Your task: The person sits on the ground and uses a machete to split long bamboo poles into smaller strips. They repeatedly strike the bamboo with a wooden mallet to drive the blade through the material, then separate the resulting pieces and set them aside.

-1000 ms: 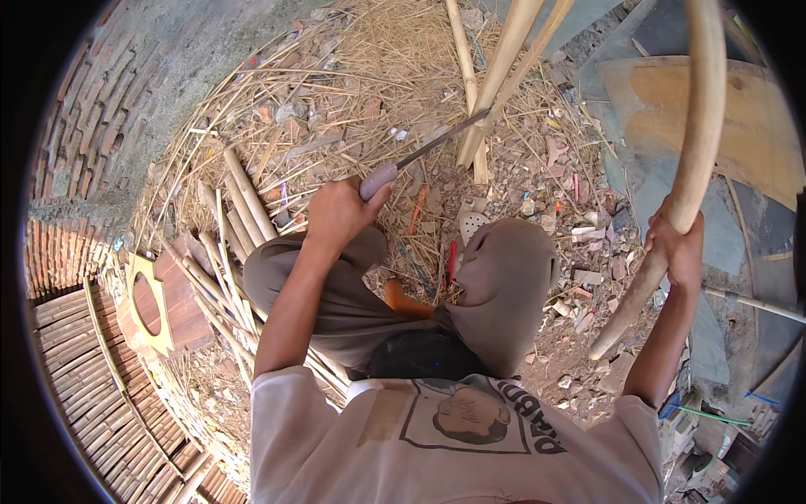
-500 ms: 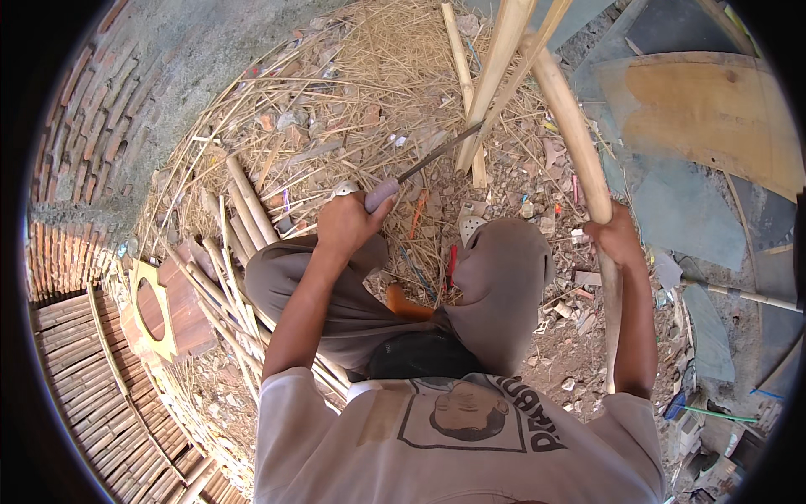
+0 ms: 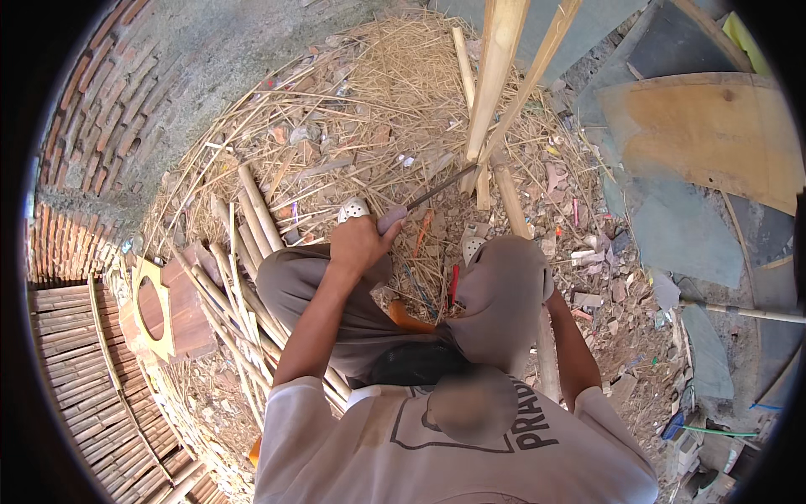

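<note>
My left hand (image 3: 356,246) is closed round the pale purple handle of a long, thin-bladed knife (image 3: 435,188). Its dark blade slants up and right, and the tip meets the lower part of the upright wooden stakes (image 3: 497,71). A long rounded wooden pole (image 3: 510,200) runs from beside these stakes down behind my right knee and shows again below it. My right forearm (image 3: 575,340) reaches up to the far side of that knee, close to the pole. The knee hides my right hand and its fingers.
Straw (image 3: 407,63) and rubble cover the ground ahead. Several cut poles (image 3: 259,210) lie left of my legs, beside a yellow board with an oval hole (image 3: 156,312). A brick wall (image 3: 101,118) stands at left. Grey sheets (image 3: 684,218) and a curved tan panel (image 3: 705,126) lie at right.
The wooden pole has swung left and down, and my right forearm has moved left with it, the hand passing behind the knee. My left hand keeps the knife against the stakes.
</note>
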Demonstrator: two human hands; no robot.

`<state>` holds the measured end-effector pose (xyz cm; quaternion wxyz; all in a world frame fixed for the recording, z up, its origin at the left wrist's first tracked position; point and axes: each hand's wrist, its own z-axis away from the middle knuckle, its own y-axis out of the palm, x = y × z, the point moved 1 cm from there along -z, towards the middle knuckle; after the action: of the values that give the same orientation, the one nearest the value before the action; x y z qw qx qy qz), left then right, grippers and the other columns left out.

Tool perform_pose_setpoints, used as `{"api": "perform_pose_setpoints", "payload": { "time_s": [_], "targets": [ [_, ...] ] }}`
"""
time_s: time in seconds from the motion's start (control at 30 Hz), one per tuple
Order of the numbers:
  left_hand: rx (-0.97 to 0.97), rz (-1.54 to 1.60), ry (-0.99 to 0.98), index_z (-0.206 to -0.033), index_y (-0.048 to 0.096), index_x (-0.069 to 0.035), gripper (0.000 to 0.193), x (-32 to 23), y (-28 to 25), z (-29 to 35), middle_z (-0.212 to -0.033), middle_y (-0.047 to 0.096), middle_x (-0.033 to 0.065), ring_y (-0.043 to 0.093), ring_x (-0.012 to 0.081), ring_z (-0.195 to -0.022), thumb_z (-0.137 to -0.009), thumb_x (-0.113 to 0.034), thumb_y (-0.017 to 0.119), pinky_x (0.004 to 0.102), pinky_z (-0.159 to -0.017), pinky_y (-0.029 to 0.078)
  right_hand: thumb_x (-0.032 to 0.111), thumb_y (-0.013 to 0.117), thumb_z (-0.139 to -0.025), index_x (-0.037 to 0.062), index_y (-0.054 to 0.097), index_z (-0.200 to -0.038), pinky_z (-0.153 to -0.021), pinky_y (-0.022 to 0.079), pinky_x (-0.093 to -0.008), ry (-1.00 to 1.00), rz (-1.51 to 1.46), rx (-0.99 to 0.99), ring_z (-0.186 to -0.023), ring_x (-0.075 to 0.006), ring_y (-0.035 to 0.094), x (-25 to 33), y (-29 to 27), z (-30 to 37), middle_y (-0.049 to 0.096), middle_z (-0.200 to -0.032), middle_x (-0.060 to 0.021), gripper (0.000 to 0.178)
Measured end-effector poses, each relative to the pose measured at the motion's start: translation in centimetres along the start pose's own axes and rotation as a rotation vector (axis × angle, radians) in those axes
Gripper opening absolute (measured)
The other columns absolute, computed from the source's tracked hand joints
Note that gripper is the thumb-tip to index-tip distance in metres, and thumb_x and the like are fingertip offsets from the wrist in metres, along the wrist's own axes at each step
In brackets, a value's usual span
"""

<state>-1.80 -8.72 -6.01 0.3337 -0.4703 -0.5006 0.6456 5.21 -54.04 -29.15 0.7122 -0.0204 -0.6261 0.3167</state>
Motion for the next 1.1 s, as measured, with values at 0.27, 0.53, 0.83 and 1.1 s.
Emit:
{"api": "perform_pose_setpoints", "payload": {
  "time_s": [0.27, 0.53, 0.83, 1.1],
  "targets": [
    [0.18, 0.332, -0.182, -0.097, 0.064, 0.003, 0.06, -3.5, 7.6, 4.6, -0.084, 0.067, 0.0302, 0.067, 0.0474, -0.083, -0.092, -0.056, 0.055, 0.0547, -0.078, 0.051, 0.03, 0.078, -0.069, 0.0009, 0.055, -0.118, -0.088, 0.054, -0.0477, 0.772, 0.637, -0.08, -0.104, -0.0369, 0.067, -1.2, -2.0, 13.3, 0.068, -0.109, -0.0227, 0.061],
    [0.284, 0.797, -0.173, -0.102, 0.057, 0.009, 0.06, -8.4, 13.8, 5.9, -0.094, 0.065, 0.0333, 0.064, 0.0478, -0.094, -0.096, -0.051, 0.053, 0.0495, -0.084, 0.049, 0.025, 0.076, -0.079, -0.0024, 0.06, -0.115, -0.085, 0.054, -0.0427, 0.632, 0.561, -0.41, -0.096, -0.0355, 0.068, -10.9, -3.4, 23.3, 0.07, -0.104, -0.0213, 0.048],
    [0.284, 0.818, -0.057, -0.107, 0.056, 0.012, 0.058, -10.1, 14.7, 6.3, -0.097, 0.065, 0.0327, 0.067, 0.0431, -0.095, -0.094, -0.044, 0.058, 0.0444, -0.084, 0.05, 0.004, 0.064, -0.092, -0.0013, 0.062, -0.108, -0.079, 0.051, -0.0275, -0.343, 0.048, -0.703, -0.088, -0.0135, 0.063, 32.6, -4.4, 10.8, 0.067, -0.096, -0.0066, 0.017],
    [0.448, 0.679, 0.327, -0.117, 0.058, 0.006, 0.067, -10.0, 11.8, 6.1, -0.101, 0.068, 0.0273, 0.068, 0.0371, -0.096, -0.085, -0.052, 0.068, 0.0426, -0.087, 0.051, 0.026, 0.074, -0.084, 0.0003, 0.063, -0.103, -0.057, 0.053, -0.0312, 0.699, -0.539, 0.255, -0.067, -0.0165, 0.063, 21.0, 8.4, -3.8, 0.065, -0.082, -0.0086, 0.033]
  ]
}}
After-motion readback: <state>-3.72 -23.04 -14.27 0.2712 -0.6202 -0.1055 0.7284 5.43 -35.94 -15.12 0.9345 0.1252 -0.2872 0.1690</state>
